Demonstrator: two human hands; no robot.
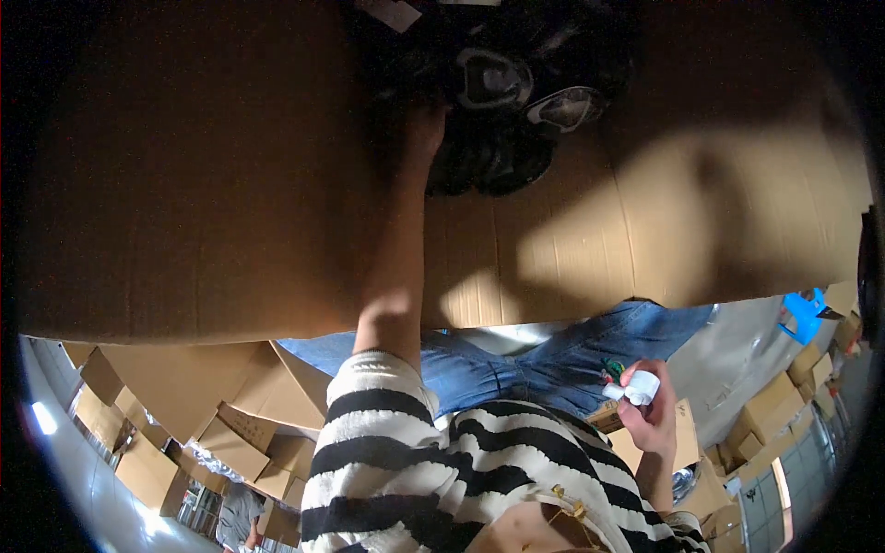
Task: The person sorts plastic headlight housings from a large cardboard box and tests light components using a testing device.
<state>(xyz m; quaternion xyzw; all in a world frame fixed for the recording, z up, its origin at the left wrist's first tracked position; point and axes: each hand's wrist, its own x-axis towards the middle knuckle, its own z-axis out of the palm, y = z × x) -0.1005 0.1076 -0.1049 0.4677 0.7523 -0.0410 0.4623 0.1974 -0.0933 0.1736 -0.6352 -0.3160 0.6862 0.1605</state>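
My left arm stretches forward over a brown cardboard surface, and my left hand (426,129) reaches the near-left side of a dark pile of black items (498,161). Its fingers are lost in shadow, so I cannot see whether they grip anything. Two of the black items show pale-rimmed oval openings; their kind is too dark to make out. Lower right, beside my lap, my right hand (653,419) is closed around a small white rounded plastic piece (643,387) with a short stub. A bit of green and red, perhaps cord (612,370), shows next to it.
The wide cardboard surface (230,230) spans the view, its near edge above my lap. Cardboard boxes stand on the floor at left (230,447) and right (770,415). A blue plastic stool-like item (802,315) is at right. Another person (241,516) is at lower left.
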